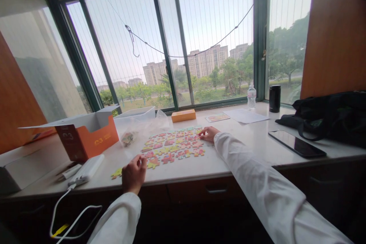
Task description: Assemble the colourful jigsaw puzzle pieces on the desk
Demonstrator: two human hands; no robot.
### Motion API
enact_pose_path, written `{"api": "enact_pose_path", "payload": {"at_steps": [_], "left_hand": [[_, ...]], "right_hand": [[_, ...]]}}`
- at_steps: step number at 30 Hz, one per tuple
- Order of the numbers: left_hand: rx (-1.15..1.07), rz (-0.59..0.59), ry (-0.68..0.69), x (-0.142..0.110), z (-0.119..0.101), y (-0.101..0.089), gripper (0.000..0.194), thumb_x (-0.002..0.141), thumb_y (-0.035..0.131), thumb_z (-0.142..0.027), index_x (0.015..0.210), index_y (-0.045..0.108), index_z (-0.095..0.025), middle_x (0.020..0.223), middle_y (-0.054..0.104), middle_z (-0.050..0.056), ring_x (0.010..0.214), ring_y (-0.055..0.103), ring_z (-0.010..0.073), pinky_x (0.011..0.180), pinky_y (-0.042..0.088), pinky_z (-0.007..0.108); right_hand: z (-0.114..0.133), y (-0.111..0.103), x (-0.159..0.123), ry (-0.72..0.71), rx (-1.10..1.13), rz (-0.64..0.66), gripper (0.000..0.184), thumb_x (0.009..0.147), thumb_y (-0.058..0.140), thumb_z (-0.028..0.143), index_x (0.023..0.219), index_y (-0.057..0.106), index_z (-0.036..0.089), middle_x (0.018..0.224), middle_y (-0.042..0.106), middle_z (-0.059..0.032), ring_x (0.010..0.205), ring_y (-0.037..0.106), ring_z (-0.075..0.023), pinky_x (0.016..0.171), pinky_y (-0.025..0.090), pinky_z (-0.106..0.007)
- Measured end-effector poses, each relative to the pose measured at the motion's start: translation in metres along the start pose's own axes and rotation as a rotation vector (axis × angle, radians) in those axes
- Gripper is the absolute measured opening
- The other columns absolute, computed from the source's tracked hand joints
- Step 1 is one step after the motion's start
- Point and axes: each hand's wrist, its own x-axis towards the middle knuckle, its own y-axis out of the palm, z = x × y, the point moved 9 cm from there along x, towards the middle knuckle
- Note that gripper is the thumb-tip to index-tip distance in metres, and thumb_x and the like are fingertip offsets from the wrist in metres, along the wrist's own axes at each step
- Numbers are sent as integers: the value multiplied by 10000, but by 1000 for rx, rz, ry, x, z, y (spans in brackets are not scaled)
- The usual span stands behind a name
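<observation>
A colourful jigsaw puzzle lies partly joined on the white desk under the window. My left hand rests at the puzzle's near left corner, fingers curled, beside a loose yellow piece and an orange piece; what it holds, if anything, is hidden. My right hand reaches to the puzzle's far right edge, its fingertips pressed down on pieces there. Both arms wear white sleeves.
An open orange-and-white box stands at the left, a clear plastic tub and bag behind it. A white power bank with cable lies near the front edge. Further right sit an orange box, papers, a water bottle, a black cup, a phone and a black bag.
</observation>
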Motion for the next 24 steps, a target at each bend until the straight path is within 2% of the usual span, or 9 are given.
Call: {"api": "enact_pose_path", "payload": {"at_steps": [4,8,13,18,24], "left_hand": [[1,-4,6,0,0,0,312,905,401,-342,722,599,-185,611,567,25,587,459,153,599,278,244],[14,-16,19,0,0,1,329,908,389,-344,700,586,-182,595,544,20,574,444,146,594,273,247],[4,-28,16,0,0,-1,326,909,397,-354,706,586,-182,597,538,20,584,436,147,595,274,245],[5,-27,10,-1,-2,-2,332,920,374,-353,728,587,-184,600,533,20,580,412,147,598,279,241],[-6,-39,-1,-1,-3,-5,304,894,408,-345,716,596,-185,604,546,26,591,421,151,595,274,236]], "right_hand": [[3,-3,-1,-11,-2,-36,272,831,671,444,1053,763,316,966,712,-3,869,636,-161,820,454,-254],[-5,-11,0,57,-49,-99,283,917,562,383,1131,729,305,1069,677,-36,978,618,-185,935,416,-302],[-17,-4,1,155,-124,-65,323,951,478,450,1102,737,330,1202,622,-53,1160,503,-250,1000,350,-388],[-17,4,2,155,-105,-38,361,945,456,512,1118,727,348,1222,609,-55,1174,471,-260,1009,319,-401],[-14,0,3,139,-122,-72,396,951,421,534,1208,673,370,1215,604,-60,1160,471,-258,993,324,-424]]}}
